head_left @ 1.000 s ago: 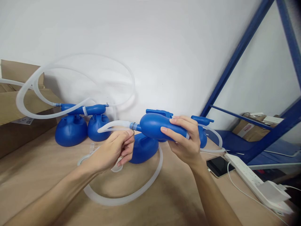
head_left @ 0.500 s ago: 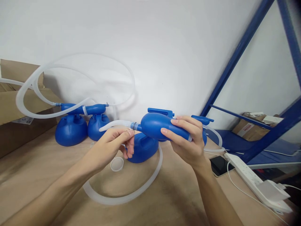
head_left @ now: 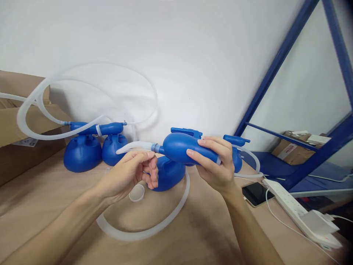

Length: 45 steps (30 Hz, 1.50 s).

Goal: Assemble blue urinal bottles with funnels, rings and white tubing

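My right hand (head_left: 216,162) is wrapped round a rounded blue plastic bottle (head_left: 179,147), fingers over its top and side. From its narrow spout on the left runs a translucent white hose (head_left: 136,146), with a thin clamp ring (head_left: 156,147) round the joint. Just below that joint is my left hand (head_left: 140,169), thumb and forefinger pinched, other fingers loosely curled. Anything between those fingertips is too small to make out. Beneath the held bottle is a blue plastic body (head_left: 171,176); whether the two are joined is hidden. A small white cap (head_left: 136,193) rests by my left hand.
Two blue bottles (head_left: 82,152) with looped hose stand at left beside a cardboard box (head_left: 30,121). More blue bottles (head_left: 236,159) are partly hidden behind my right hand. A phone (head_left: 257,194), power strip (head_left: 292,204) and blue metal frame (head_left: 275,66) are at right.
My left hand has shifted slightly away from the clamp ring, its lower fingers spreading a little. My right hand keeps hold of the blue bottle, which has barely moved.
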{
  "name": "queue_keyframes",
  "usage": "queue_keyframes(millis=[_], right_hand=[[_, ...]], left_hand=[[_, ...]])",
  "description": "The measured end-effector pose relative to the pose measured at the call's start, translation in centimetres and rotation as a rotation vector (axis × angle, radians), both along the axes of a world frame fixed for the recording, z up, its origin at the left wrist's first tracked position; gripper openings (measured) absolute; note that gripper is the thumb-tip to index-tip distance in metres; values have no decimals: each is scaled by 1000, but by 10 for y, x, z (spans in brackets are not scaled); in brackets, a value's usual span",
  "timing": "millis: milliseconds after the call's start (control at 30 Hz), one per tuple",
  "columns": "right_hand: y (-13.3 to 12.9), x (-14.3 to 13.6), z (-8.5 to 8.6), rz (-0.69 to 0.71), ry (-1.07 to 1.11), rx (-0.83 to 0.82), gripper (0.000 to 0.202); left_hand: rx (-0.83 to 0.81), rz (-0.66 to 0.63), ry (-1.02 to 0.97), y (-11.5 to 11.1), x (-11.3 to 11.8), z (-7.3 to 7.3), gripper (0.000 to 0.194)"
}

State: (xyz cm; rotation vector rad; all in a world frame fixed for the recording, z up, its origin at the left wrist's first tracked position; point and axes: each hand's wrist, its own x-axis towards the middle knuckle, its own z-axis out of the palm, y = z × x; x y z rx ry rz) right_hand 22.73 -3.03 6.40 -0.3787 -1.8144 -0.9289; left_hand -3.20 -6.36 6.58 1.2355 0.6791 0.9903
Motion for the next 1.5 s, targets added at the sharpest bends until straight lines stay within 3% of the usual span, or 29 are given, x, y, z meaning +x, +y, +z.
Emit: queue_keyframes(millis=[67,133,200,300,400,567,700,967,1100,1200,1267,1367,1433,1500], right_hand=[[-1,0,1,11,-5,-50,52],[-3,1,2,2,-45,-111,55],[-5,1,2,-17,-75,-172,58],[-8,-2,1,-28,-86,-248,63],[-10,-8,-2,-16,-88,-277,63],[-12,-18,-5,-38,-69,-262,56],[-17,-21,-4,-102,-103,-207,49],[-26,-28,-4,-226,-170,-283,45],[-23,-26,-2,-139,-115,-353,44],[-26,-24,1,-29,-70,-354,43],[-30,-25,1,21,-127,-331,45],[-33,-33,-3,85,-143,-322,52],[-33,-42,-8,163,35,-343,59],[-34,-52,-12,249,288,-370,64]], left_hand=[[53,-6,85,0,-4,3,41],[228,89,269,0,-8,5,46],[472,293,477,1,-13,7,48],[799,640,695,3,-18,4,37],[1028,827,758,8,-22,-1,28],[1222,760,747,15,-28,-3,17],[1282,682,874,17,-33,-1,16],[1530,843,1077,25,-38,-11,16],[1624,909,1085,26,-38,-9,22],[1554,881,928,26,-38,-8,60],[1568,858,829,28,-38,-7,74],[1598,734,871,30,-41,-8,60],[1540,611,894,31,-43,-10,53],[1430,599,839,32,-46,-11,58]])
